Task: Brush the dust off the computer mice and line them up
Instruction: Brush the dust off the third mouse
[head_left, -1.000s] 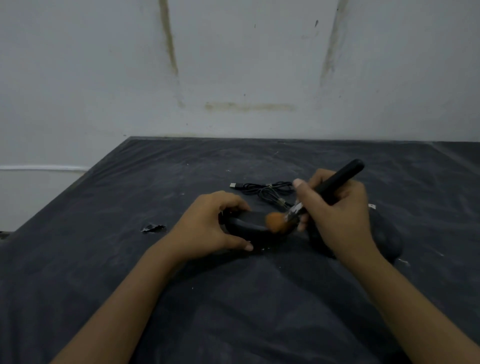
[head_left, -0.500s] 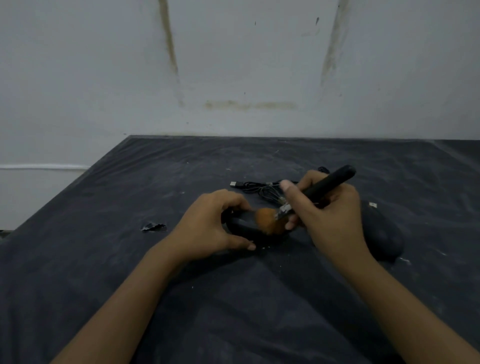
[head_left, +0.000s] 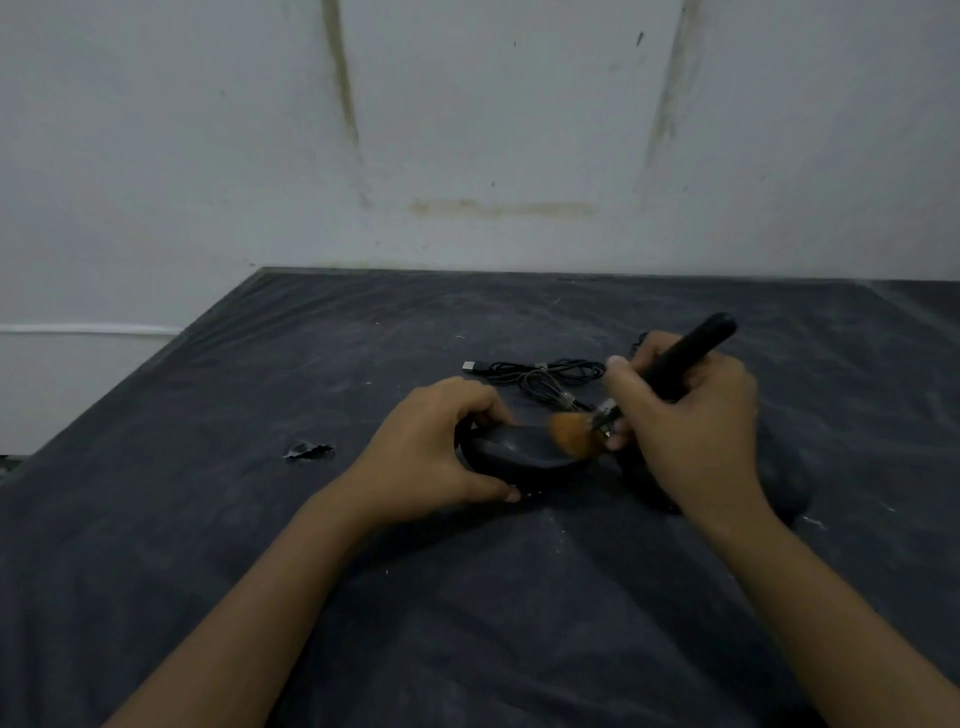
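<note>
Head view, mouse (head_left: 511, 453) between hands (head_left: 431, 452) (head_left: 685, 421), brush (head_left: 675, 358) touching

No text, brand, number or sign can be read here. The mouse (head_left: 506, 453), the brush (head_left: 685, 353) and the cable (head_left: 545, 373) look plain black in the dim light. The wall (head_left: 467, 130) has only stains.

Dusty dark table (head_left: 218, 545), black mouse (head_left: 511, 453), second mouse (head_left: 785, 483), coiled cable (head_left: 540, 375), torn scrap (head_left: 307, 451)
</note>
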